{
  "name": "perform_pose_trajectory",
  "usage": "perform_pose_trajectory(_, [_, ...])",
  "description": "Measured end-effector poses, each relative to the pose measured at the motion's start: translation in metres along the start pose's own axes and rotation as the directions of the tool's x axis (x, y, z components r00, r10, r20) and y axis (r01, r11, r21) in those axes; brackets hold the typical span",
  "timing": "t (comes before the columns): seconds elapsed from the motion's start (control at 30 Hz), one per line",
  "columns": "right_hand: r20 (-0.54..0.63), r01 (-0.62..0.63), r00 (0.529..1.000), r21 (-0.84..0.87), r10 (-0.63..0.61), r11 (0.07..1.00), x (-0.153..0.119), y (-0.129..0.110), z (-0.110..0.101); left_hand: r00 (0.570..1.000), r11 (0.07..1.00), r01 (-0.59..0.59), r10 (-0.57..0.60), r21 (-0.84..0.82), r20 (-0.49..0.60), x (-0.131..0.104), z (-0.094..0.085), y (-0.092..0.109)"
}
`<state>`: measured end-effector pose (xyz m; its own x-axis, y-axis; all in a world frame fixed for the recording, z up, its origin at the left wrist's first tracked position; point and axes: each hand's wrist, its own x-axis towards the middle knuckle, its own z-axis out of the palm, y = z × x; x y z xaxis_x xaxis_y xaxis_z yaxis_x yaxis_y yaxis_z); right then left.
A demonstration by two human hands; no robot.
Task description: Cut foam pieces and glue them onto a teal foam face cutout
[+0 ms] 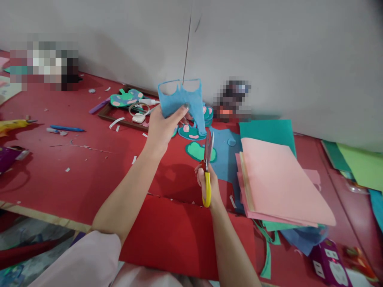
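My left hand [163,125] pinches a light blue craft sheet [179,99] between thumb and fingers, raised above the table. Rounded openings are cut into its upper part, leaving a thin rim, and a narrow strip hangs on the right. In my right hand [211,181] are scissors [207,171] with a yellow and red handle, blades pointing up and spread slightly apart. The blade tips are just below the hanging strip; whether they touch it I cannot tell. Behind the scissors lies a green rounded cut-out [194,151] edged in dark teal. A teal shape with pink spots [191,132] rests beyond it.
A brown frame-like tray [119,120] holds green decorated shapes and a tape roll [139,109]. Pink sheets [281,179] are stacked on the right, beside a flat blue sheet [224,159]. A blue pen [67,128] lies left. The wall [134,40] bounds the table's back.
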<state>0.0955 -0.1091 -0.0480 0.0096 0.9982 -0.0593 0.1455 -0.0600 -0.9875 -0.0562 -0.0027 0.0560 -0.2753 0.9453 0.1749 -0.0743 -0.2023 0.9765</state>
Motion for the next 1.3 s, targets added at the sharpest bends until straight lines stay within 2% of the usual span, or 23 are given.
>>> perform_pose_trajectory(0.1, [0.008,0.006,1.000,-0.013,-0.006,1.000,0.000,-0.002,0.000,1.000,1.000,-0.005,0.005,-0.008,0.003,0.002,-0.002,0.000])
perform_pose_trajectory(0.33, [0.019,0.040,0.999,-0.074,-0.039,0.996,-0.002,-0.011,0.001,0.995,0.997,-0.007,-0.001,0.078,0.096,-0.006,0.004,0.003])
perform_pose_trajectory(0.5, [0.027,0.061,0.998,-0.075,-0.059,0.995,-0.002,-0.010,0.000,0.987,0.989,-0.049,0.027,0.138,0.159,-0.010,0.006,0.009])
perform_pose_trajectory(0.77, [0.017,0.011,1.000,-0.021,-0.011,1.000,-0.001,0.002,-0.001,0.934,0.962,-0.110,0.015,0.248,0.356,-0.018,0.012,-0.001])
perform_pose_trajectory(0.87, [-0.008,0.001,1.000,-0.011,-0.001,1.000,0.000,0.003,-0.002,0.917,0.956,-0.140,0.027,0.259,0.397,-0.019,0.013,-0.005])
perform_pose_trajectory(1.2, [0.008,-0.051,0.999,0.072,0.050,0.996,-0.001,0.003,-0.001,0.945,0.979,-0.060,-0.008,0.195,0.328,-0.018,0.017,-0.004])
perform_pose_trajectory(1.3, [0.023,-0.058,0.998,0.086,0.056,0.995,-0.001,0.002,-0.001,0.963,0.981,-0.067,0.015,0.181,0.271,-0.017,0.016,-0.003])
